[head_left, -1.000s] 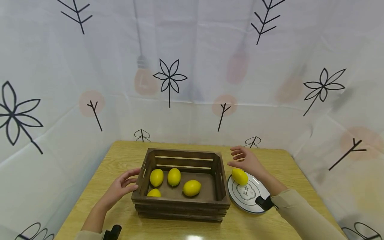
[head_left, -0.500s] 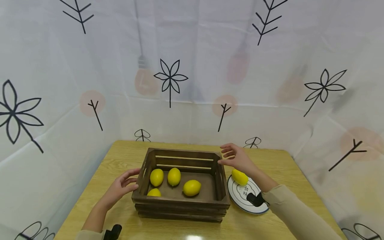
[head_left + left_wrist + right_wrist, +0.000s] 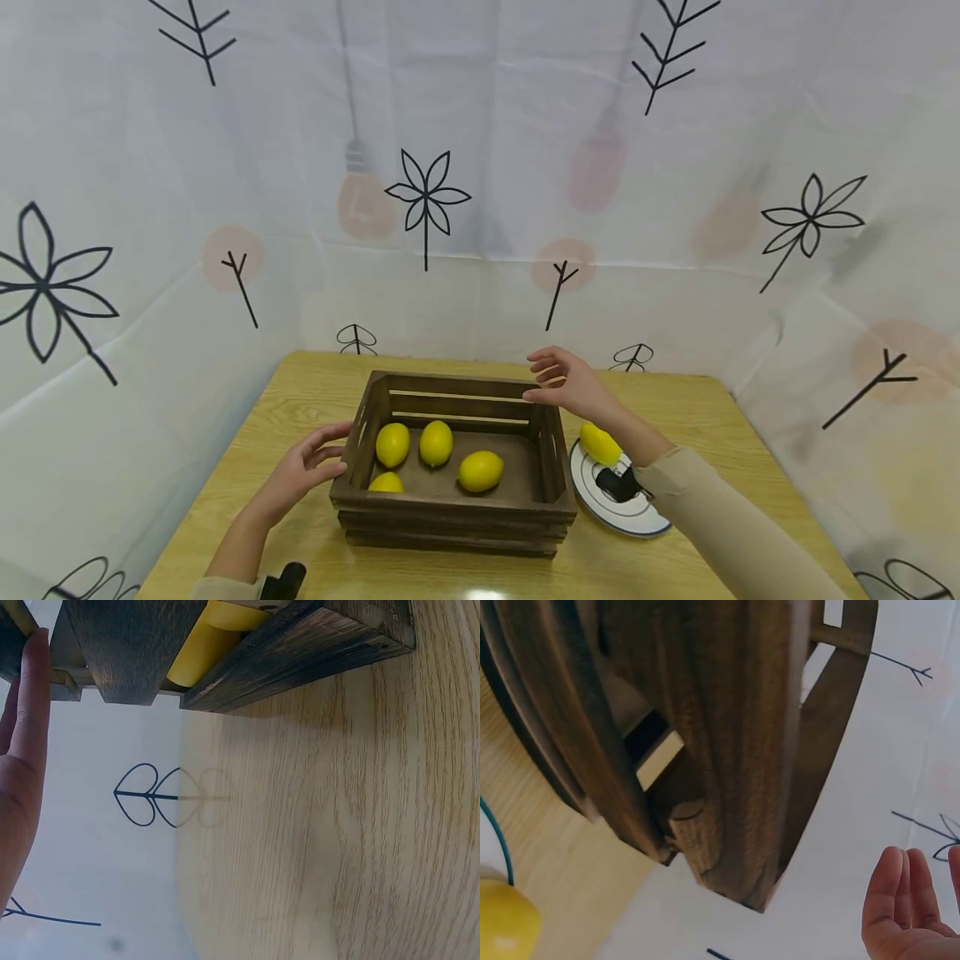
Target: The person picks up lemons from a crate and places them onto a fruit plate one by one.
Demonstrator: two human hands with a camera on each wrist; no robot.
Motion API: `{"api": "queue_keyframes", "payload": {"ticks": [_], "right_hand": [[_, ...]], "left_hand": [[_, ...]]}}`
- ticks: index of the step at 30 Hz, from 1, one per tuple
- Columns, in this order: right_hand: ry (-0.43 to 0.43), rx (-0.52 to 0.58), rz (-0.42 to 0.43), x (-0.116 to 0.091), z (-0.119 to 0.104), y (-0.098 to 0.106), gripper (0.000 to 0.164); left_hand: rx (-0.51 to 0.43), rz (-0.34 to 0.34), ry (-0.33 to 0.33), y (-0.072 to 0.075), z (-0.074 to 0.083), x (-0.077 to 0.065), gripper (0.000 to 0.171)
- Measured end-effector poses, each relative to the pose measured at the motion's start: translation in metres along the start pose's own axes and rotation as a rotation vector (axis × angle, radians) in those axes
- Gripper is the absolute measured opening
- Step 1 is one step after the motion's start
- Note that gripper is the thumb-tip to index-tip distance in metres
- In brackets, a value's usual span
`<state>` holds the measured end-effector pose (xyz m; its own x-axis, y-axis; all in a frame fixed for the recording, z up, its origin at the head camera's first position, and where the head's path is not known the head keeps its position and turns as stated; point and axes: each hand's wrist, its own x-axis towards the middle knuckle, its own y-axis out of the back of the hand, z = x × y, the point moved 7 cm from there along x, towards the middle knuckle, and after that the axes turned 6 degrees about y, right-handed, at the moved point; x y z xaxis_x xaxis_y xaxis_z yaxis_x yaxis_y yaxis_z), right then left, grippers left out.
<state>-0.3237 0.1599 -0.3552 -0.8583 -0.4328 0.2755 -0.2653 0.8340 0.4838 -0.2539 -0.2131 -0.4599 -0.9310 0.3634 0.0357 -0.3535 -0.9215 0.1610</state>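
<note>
My left hand (image 3: pixel 300 468) touches the left side of a dark brown slatted wooden crate (image 3: pixel 453 525), its fingers extended along the top edge. In the left wrist view a finger (image 3: pixel 31 712) lies against the wood, and yellow shows between the slats. Several lemons lie inside the crate, including one right of the middle (image 3: pixel 480 472); another is half hidden behind the front wall. My right hand (image 3: pixel 573 387) hovers over the back right corner with relaxed, bent fingers and nothing in them. To its lower right, a lemon (image 3: pixel 600 442) sits on a white plate (image 3: pixel 630 523).
A light wood table (image 3: pixel 262 425) carries everything. Behind it and at both sides hangs a pale cloth (image 3: pixel 480 308) printed with plants and bulbs. The plate stands close beside the crate's right wall, partly covered by my right forearm.
My right hand has moved left and slightly away from me, from above the plate to the crate's back right corner. The left hand, crate and lemons stay in place.
</note>
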Motion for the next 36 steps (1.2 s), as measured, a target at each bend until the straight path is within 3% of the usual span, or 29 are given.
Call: {"api": "queue_keyframes", "payload": {"ticks": [14,27,36], "right_hand": [[-0.018,0.04,-0.066,0.02,-0.022,-0.023,0.053],[0.033,0.067,-0.096,0.039,-0.016,-0.044,0.051],[0.058,0.082,-0.171,0.051,-0.014,-0.063,0.051]], "left_hand": [[0.006,0.0,0.008,0.0,0.002,-0.001,0.053],[-0.002,0.001,0.014,0.0,0.001,0.0,0.053],[-0.003,0.004,0.019,0.0,0.001,0.001,0.053]]}}
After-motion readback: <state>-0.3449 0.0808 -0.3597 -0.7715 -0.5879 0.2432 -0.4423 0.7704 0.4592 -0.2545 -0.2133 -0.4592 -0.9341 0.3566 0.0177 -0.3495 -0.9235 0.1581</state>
